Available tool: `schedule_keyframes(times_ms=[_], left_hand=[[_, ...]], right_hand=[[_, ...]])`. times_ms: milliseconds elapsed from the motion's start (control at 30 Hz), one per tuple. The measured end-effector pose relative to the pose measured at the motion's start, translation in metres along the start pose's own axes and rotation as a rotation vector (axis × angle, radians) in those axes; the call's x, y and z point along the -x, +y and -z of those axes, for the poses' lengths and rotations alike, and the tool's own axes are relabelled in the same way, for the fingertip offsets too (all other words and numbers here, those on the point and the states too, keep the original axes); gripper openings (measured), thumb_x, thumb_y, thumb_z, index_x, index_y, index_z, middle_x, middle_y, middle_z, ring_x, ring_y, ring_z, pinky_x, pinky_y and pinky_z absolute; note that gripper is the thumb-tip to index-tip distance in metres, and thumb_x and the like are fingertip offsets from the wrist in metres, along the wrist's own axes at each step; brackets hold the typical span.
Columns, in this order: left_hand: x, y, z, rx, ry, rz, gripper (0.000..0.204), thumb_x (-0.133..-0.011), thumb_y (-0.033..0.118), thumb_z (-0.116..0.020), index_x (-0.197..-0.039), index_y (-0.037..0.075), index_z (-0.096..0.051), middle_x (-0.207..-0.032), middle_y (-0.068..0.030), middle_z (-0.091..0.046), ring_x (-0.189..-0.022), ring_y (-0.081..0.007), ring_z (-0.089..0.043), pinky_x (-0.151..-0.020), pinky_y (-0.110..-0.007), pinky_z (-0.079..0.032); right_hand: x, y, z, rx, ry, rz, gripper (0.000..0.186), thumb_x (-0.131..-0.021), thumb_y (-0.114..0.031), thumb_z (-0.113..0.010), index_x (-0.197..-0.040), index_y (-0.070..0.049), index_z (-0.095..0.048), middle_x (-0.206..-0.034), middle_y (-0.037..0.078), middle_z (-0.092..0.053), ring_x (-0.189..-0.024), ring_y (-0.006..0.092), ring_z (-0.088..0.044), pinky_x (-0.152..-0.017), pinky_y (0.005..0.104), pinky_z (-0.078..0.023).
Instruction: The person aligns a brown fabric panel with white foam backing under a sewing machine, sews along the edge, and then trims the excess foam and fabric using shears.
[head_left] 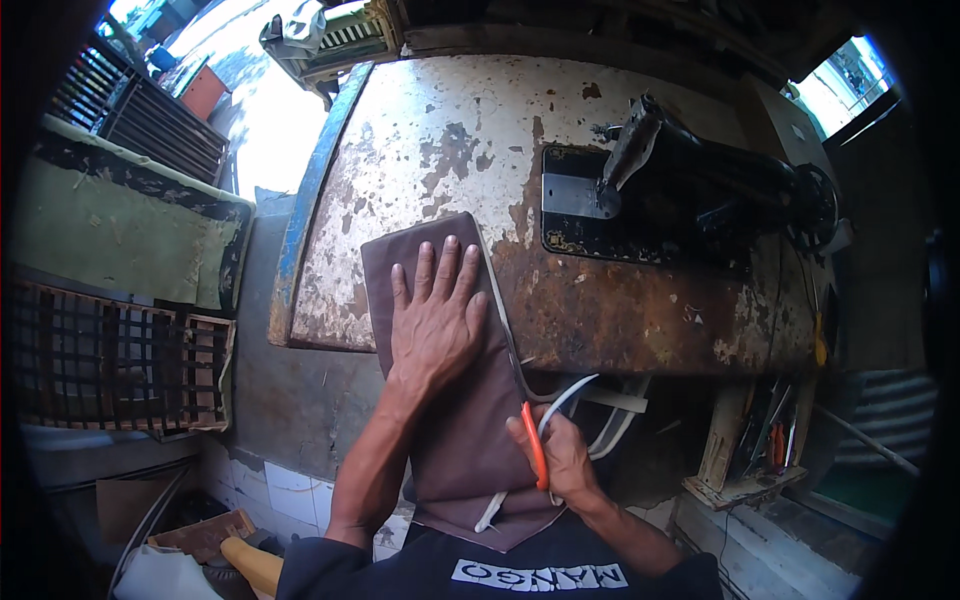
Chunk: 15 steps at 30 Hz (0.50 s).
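A piece of dark brown fabric (455, 440) reaches from the tabletop down over my lap, its right edge bordered by a pale strip. My left hand (435, 325) lies flat on its upper part, fingers stretched forward. Beside the right edge of the fabric, my right hand (565, 458) is closed round the orange handles of a pair of scissors (535, 445). The blades seem to point up along that edge, though I cannot tell how far apart they are. A white strip (568, 396) curves out past the right hand, and a short white end (490, 512) lies low on the fabric.
A black sewing machine (690, 180) stands on the right of the worn, peeling table (430, 120). Below it, a wooden rack (745, 490) holds several tools. At left are a greenish padded panel (130, 215) and a frame with dark webbing (110, 350).
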<state>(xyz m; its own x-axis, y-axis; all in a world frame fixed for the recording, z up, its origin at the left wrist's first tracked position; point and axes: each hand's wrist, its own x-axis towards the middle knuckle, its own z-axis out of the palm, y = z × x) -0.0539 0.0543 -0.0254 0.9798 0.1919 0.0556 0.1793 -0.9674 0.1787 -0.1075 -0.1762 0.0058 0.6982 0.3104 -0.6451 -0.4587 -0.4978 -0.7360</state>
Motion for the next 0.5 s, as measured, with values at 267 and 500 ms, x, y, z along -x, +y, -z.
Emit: schedule_keyframes(times_ms=[267, 500], left_hand=[[0.017, 0.007, 0.001, 0.009, -0.020, 0.010, 0.062, -0.109, 0.040, -0.039, -0.166, 0.017, -0.033, -0.174, -0.0093, -0.026, -0.162, -0.0331, -0.016, -0.129, -0.058, -0.006], [0.029, 0.012, 0.003, 0.026, 0.016, -0.030, 0.064, -0.106, 0.040, -0.046, -0.164, 0.014, -0.038, -0.171, -0.0091, -0.032, -0.160, -0.0333, -0.022, -0.129, -0.059, -0.007]], right_hand=[[-0.001, -0.006, 0.000, -0.130, -0.060, 0.051, 0.054, -0.095, -0.052, -0.077, -0.103, 0.000, -0.066, -0.078, 0.005, -0.063, -0.071, 0.0126, -0.058, -0.068, 0.0322, -0.051], [-0.004, -0.002, -0.005, -0.122, 0.006, 0.263, 0.054, -0.095, -0.053, -0.076, -0.096, -0.001, -0.064, -0.075, 0.003, -0.061, -0.069, 0.0112, -0.055, -0.064, 0.0318, -0.049]])
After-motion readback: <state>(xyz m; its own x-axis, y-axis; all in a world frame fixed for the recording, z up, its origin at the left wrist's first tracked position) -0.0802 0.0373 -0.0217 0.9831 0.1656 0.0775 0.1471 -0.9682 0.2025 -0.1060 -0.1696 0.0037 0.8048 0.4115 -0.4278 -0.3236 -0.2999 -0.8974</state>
